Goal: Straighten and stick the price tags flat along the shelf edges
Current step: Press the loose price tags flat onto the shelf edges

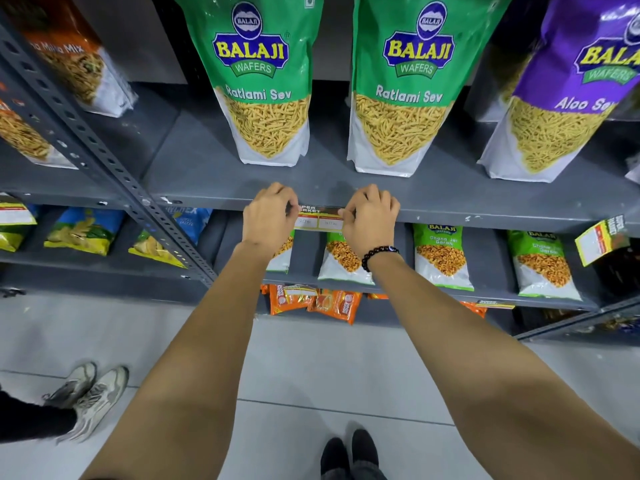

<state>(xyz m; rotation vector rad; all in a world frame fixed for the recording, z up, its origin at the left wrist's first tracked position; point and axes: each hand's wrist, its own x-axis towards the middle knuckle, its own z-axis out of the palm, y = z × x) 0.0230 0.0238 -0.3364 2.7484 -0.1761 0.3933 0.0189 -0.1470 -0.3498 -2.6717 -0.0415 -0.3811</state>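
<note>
A small price tag [320, 218] with red, dark and white fields lies along the front edge of the grey shelf [485, 216]. My left hand [268, 216] pinches its left end and my right hand [370, 216] pinches its right end, fingers curled over the shelf lip. The tag's two ends are hidden by my fingers. A second tag [602, 240], yellow and white, hangs crooked off the same shelf edge at far right. Another tag [495, 304] sits on the lower shelf edge.
Two green Ratlami Sev bags [266, 98] [408, 98] and a purple Aloo Sev bag [561, 109] stand on the shelf above my hands. A perforated steel upright [104, 161] slants at left. Smaller snack packs [443, 258] fill lower shelves. Another person's shoes [90, 396] stand at lower left.
</note>
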